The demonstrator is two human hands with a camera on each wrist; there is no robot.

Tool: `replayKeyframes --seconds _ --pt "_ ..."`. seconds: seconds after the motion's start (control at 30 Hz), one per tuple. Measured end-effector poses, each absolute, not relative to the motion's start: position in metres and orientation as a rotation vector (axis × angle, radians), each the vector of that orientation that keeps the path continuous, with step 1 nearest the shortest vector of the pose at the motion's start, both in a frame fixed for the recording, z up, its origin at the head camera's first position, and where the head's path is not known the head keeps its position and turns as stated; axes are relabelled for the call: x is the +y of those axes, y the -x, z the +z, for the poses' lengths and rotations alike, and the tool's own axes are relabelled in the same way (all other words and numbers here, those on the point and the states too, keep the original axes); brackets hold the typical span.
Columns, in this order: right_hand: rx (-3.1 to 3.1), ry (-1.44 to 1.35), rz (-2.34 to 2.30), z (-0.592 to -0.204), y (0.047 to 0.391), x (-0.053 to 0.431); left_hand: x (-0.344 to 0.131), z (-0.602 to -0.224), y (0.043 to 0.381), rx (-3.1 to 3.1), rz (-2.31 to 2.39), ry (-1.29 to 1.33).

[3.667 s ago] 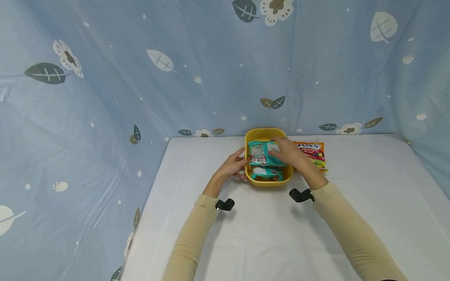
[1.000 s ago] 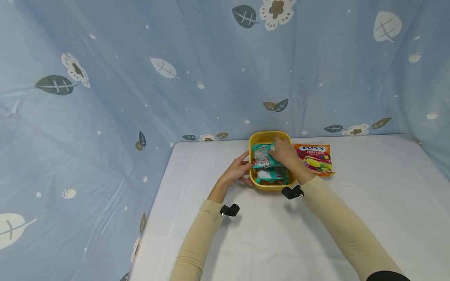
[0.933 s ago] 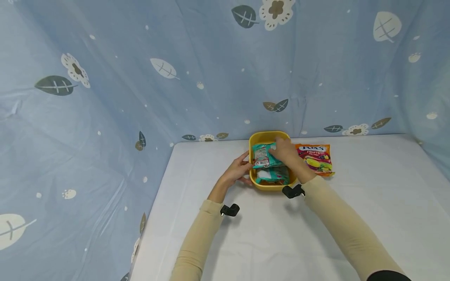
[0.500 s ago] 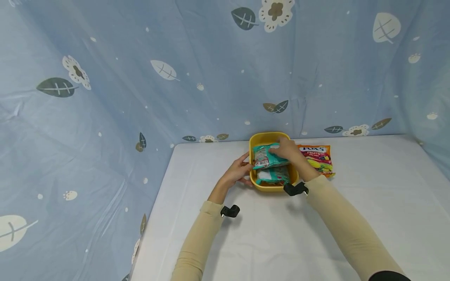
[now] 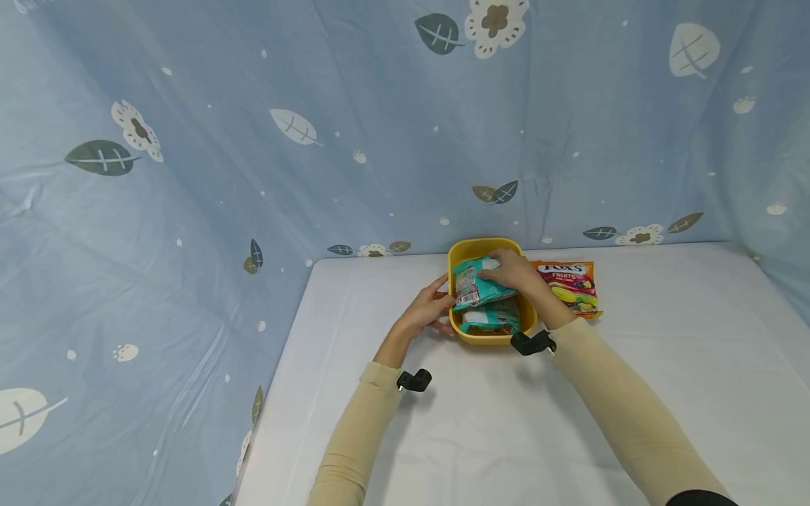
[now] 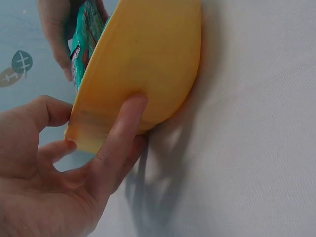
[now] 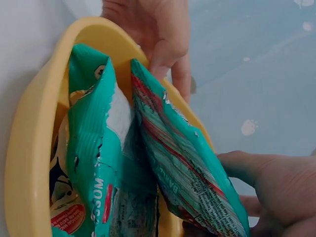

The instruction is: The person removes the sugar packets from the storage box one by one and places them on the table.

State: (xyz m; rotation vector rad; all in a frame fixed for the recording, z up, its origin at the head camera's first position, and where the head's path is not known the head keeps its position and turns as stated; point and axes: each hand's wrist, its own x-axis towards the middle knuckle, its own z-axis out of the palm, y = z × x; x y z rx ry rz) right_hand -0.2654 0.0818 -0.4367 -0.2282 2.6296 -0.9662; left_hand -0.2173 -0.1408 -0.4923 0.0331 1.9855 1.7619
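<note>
A yellow plastic bin [image 5: 457, 330] stands near the back of the table with two teal snack packets in it. On its left side my left hand [image 5: 425, 309] holds the wall; in the left wrist view, fingertips meet the rim and other fingers [image 6: 121, 133] press the outer wall. My right hand [image 5: 517, 273] grips the rear teal packet [image 7: 180, 163] by its right part, thumb on its near face. That packet leans inside the bin, its upper edge along the rim. The front teal packet [image 7: 101, 143] stands on edge beside it.
An orange and red FOX'S fruit candy bag [image 5: 569, 284] lies right of the bin, partly behind my right forearm. A blue leaf-patterned curtain [image 5: 392, 140] hangs directly behind the white table [image 5: 481, 436].
The rear packet has turned slightly, its left end coming lower toward the front one. My right hand has shifted a little left with it. The left hand keeps its place on the bin.
</note>
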Motion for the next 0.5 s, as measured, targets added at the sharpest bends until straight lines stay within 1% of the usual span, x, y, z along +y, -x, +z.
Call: replayKeyframes --seconds 0.23,0.5 --pt "2.619 0.249 -1.011 -0.437 0.263 0.082 -0.141 -0.491 0.217 2.003 1.752 -0.042" --pt "2.477 0.126 -1.246 -0.453 0.267 0.087 -0.141 -0.491 0.217 2.006 1.746 -0.030"
